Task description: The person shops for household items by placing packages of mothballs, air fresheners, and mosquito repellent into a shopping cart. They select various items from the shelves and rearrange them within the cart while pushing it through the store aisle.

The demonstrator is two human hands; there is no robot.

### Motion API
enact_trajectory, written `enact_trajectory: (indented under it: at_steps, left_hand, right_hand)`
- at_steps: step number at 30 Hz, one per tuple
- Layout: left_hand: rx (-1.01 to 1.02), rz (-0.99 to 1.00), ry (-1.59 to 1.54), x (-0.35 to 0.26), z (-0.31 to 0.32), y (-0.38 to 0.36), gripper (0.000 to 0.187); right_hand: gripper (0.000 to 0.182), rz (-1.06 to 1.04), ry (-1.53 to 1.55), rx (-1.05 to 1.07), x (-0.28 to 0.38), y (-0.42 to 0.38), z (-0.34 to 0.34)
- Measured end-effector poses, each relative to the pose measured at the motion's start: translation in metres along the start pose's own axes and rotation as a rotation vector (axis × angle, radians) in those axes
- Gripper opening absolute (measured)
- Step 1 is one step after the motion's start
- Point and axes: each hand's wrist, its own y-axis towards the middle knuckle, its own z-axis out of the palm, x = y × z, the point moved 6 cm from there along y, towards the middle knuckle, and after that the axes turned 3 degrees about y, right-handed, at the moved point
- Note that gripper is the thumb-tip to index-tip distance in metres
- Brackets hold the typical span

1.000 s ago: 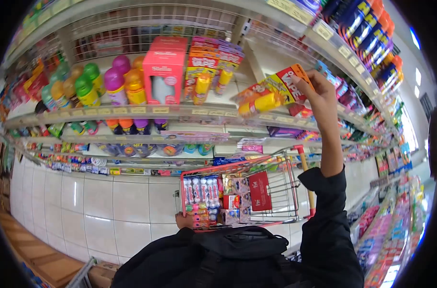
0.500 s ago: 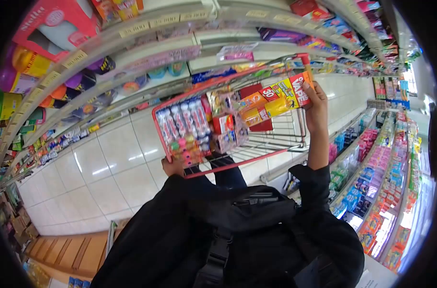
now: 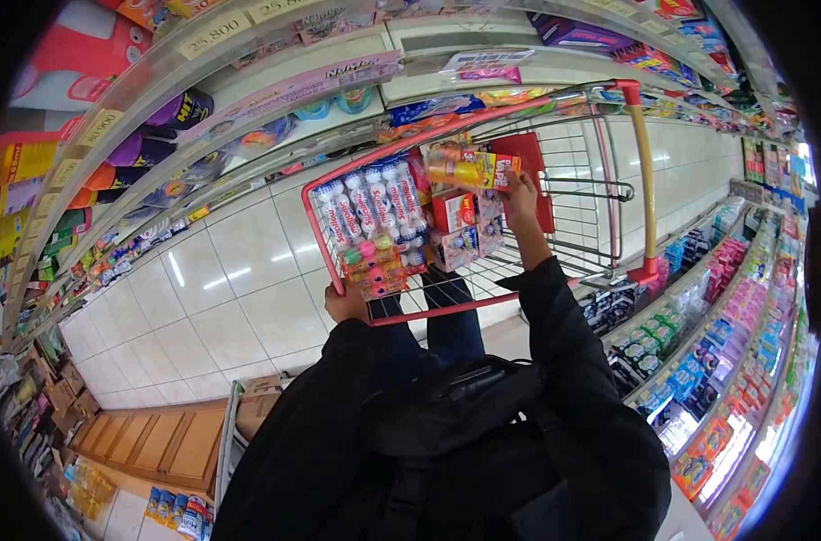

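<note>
Inside the red-rimmed shopping cart (image 3: 510, 304), my right hand (image 3: 522, 200) holds a yellow and red package (image 3: 469, 169) by its right end, low over the other goods. My left hand (image 3: 346, 304) is closed round the cart's red rim at its lower left corner. White bottles with red lettering (image 3: 367, 207) fill the left end of the cart. Below them are orange packs with colourful tops (image 3: 374, 269). A red box (image 3: 454, 211) and pale patterned packs (image 3: 469, 245) sit beside the bottles, under the held package.
Shelves with price labels (image 3: 214, 34) curve along the top and left. Another shelf of colourful packs (image 3: 699, 334) runs down the right. The cart's yellow handle (image 3: 643, 171) stands at its right end. A wooden cabinet (image 3: 158, 439) and a cardboard box (image 3: 257, 403) are at lower left.
My right hand has lowered the yellow and red package leftward into the cart. The cart appears larger, and its yellow handle now shows. My left hand stays on the rim.
</note>
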Motion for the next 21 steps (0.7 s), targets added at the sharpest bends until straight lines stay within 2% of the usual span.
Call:
enact_trajectory:
  at_steps: [6, 8, 9, 12, 14, 16, 19, 21]
  left_hand:
    - [-0.019, 0.029, 0.065, -0.009, -0.006, -0.003, 0.029]
    - [-0.036, 0.042, 0.048, -0.008, -0.007, -0.004, 0.028]
    - [-0.043, 0.046, 0.036, -0.009, -0.008, -0.005, 0.029]
    - [-0.051, 0.057, 0.038, -0.012, -0.008, -0.004, 0.029]
    - [-0.049, 0.050, 0.035, -0.011, -0.006, -0.003, 0.029]
    - [-0.048, 0.029, 0.018, -0.009, -0.005, -0.004, 0.030]
    - [-0.041, 0.041, 0.016, -0.012, -0.006, -0.005, 0.027]
    - [-0.043, 0.023, 0.011, -0.010, -0.005, -0.005, 0.028]
  right_hand:
    - [0.029, 0.151, 0.129, -0.063, -0.065, -0.009, -0.016]
    - [0.033, 0.216, 0.190, -0.046, -0.068, -0.022, -0.026]
    - [0.041, 0.258, 0.227, -0.090, -0.065, -0.032, -0.031]
    - [0.046, 0.223, 0.279, 0.046, -0.048, -0.039, -0.048]
    - [0.043, 0.211, 0.290, 0.035, -0.028, -0.049, -0.058]
    - [0.039, 0.207, 0.235, -0.061, -0.034, -0.041, -0.085]
    - [0.021, 0.298, 0.262, -0.096, -0.075, -0.027, -0.107]
    - [0.016, 0.443, 0.240, -0.321, -0.120, -0.009, -0.135]
